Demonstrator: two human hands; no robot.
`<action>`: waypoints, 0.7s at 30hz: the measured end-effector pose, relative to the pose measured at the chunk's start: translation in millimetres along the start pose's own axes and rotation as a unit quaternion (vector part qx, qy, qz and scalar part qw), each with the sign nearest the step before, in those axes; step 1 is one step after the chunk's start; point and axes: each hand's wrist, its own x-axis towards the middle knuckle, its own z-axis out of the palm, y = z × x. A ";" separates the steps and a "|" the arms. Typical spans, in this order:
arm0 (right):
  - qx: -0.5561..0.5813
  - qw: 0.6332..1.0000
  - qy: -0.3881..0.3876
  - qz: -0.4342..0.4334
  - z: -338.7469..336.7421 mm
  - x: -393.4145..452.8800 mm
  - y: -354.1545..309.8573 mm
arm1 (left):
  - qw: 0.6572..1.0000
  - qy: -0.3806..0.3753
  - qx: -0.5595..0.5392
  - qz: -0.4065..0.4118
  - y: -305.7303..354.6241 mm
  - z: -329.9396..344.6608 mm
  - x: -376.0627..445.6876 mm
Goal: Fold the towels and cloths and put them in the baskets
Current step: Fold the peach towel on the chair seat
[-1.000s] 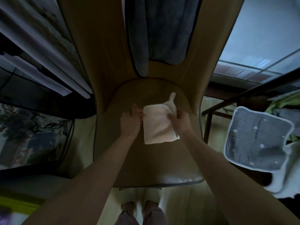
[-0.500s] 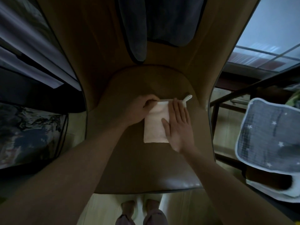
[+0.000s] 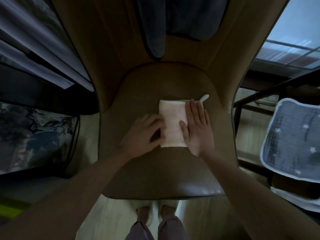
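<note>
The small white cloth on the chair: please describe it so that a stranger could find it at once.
Look at the brown chair seat in the middle. The small white cloth lies folded on it, between the left hand and the flat right hand. Unlike the grey star-patterned cloth at the right, it is plain, with a loop at one corner.

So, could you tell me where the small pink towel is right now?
In the head view, the pink towel lies folded mid-seat on the brown chair, between the left hand and right hand.
</note>
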 end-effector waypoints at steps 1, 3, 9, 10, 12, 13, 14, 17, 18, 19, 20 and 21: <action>-0.001 1.000 0.001 0.001 0.0 -0.5 -0.2 | 1.000 -0.017 0.013 0.012 0.9 5.4 -7.3; -0.008 1.000 0.000 0.000 -0.5 -1.6 -0.8 | 0.999 -0.033 0.028 0.018 4.5 9.0 -7.6; -0.025 1.000 0.000 0.002 -3.3 -1.1 -4.0 | 0.993 -0.064 0.057 0.080 4.7 -0.6 16.7; -0.028 1.000 -0.003 0.004 -3.7 -1.6 -4.0 | 0.994 -0.071 0.059 0.066 5.1 -1.4 17.6; -0.035 0.999 -0.008 0.002 -4.3 -2.2 -3.2 | 0.992 -0.092 0.078 0.039 4.8 0.1 18.9; -0.037 0.999 -0.009 0.001 -4.6 -2.5 -2.3 | 0.990 -0.107 0.086 0.026 4.9 1.3 20.0; -0.039 0.999 -0.011 0.001 -4.6 -3.0 -1.5 | 0.989 -0.121 0.087 0.015 4.2 3.0 20.9; -0.048 0.999 -0.019 0.004 -4.4 -4.0 0.1 | 0.984 -0.156 0.083 -0.003 -3.6 6.5 23.1; -0.050 0.999 -0.021 0.004 -4.6 -3.8 -0.3 | 0.982 -0.165 0.090 0.000 -6.8 6.7 24.1; -0.051 0.998 -0.021 0.003 -5.1 -3.1 -0.6 | 0.980 -0.172 0.100 0.004 -9.7 6.6 25.8; -0.052 0.998 -0.023 0.002 -5.6 -1.0 -0.1 | 0.978 -0.178 0.110 0.007 -12.7 6.3 28.7; -0.053 0.998 -0.024 0.002 -6.6 2.3 0.9 | 0.976 -0.184 0.117 0.008 -14.6 5.0 32.6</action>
